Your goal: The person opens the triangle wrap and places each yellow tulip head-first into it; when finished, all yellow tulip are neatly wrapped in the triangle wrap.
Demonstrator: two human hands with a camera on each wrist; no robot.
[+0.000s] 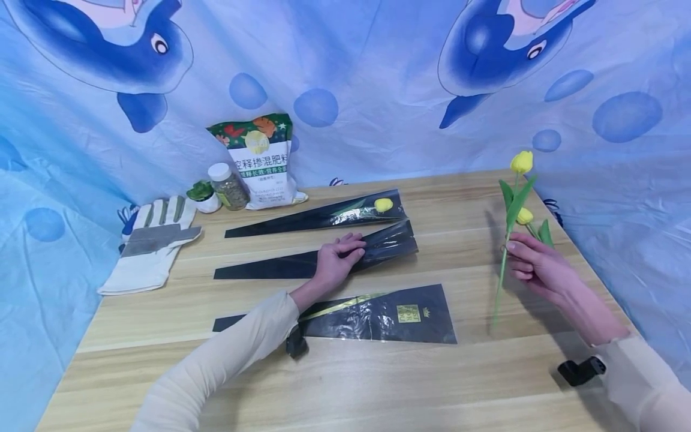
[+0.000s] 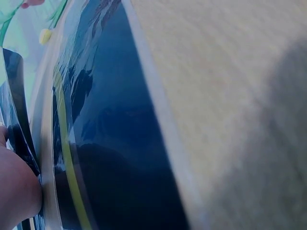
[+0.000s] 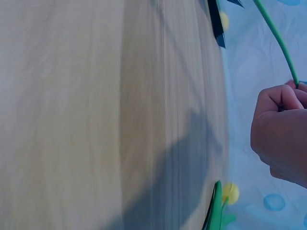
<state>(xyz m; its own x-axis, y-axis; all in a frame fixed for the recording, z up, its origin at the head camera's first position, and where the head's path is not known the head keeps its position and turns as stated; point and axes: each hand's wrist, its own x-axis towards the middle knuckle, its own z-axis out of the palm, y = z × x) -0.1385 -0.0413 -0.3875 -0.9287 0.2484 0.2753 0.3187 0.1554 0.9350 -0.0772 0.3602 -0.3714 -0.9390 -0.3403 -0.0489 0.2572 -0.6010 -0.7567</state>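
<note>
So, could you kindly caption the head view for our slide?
Left hand presses the middle black sleeve while right hand grips a yellow tulip.

The left hand lies flat, palm down, fingers straight and pointing right. Its arm, in a cream sleeve, reaches in from the near left. The right hand is at the right side, fingers curled in a pinch, arm coming from the near right.

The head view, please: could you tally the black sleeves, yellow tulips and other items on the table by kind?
Black sleeves: 3, the middle sleeve under the left hand
Yellow tulips: 3, the raised tulip in the right hand
Work glove: 1
Fertiliser bag: 1
Jars: 2
Total: 10
</note>
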